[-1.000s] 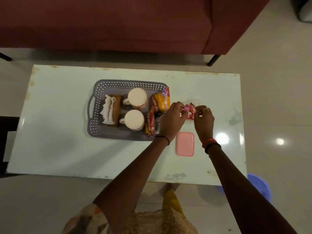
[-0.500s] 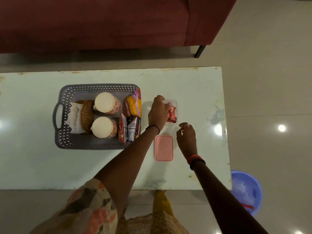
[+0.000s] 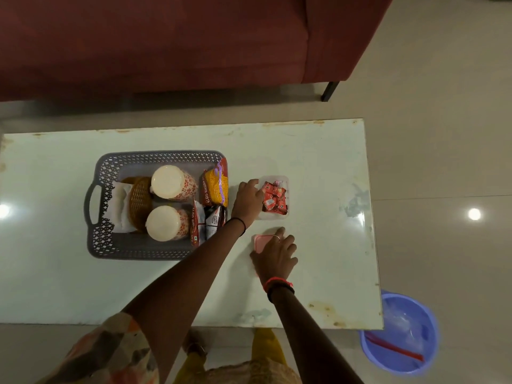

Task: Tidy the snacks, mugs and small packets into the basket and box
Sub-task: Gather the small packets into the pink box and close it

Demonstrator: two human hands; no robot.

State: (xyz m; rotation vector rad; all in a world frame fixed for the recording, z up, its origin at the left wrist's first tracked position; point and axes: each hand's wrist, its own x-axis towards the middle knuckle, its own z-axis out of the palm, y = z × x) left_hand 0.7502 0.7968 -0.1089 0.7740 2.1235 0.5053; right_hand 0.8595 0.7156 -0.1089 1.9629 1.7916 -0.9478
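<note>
Nearest me, the person's right hand (image 3: 274,254) lies flat over the pink lid (image 3: 260,243) on the pale tabletop (image 3: 327,259), fingers spread across it, so most of the lid is covered; whether the fingers have closed on its edge I cannot tell. A red and a black band sit at that wrist. Off the tabletop's near right corner a blue plastic tub (image 3: 401,333) stands on the floor.

A little farther, the left hand (image 3: 248,202) reaches across, fingers loosely curled, resting against the left wall of the small clear box (image 3: 285,180); it does not visibly grip it. The box is open and full of small red packets (image 3: 274,199).

Just left of that hand sits the grey basket (image 3: 102,214), holding two upturned mugs (image 3: 173,182), a wicker holder with white napkins (image 3: 138,202), a yellow snack bag (image 3: 216,187) and darker snack packs (image 3: 213,220) along its right side.

Beyond the tabletop stands a dark red sofa (image 3: 166,42)
</note>
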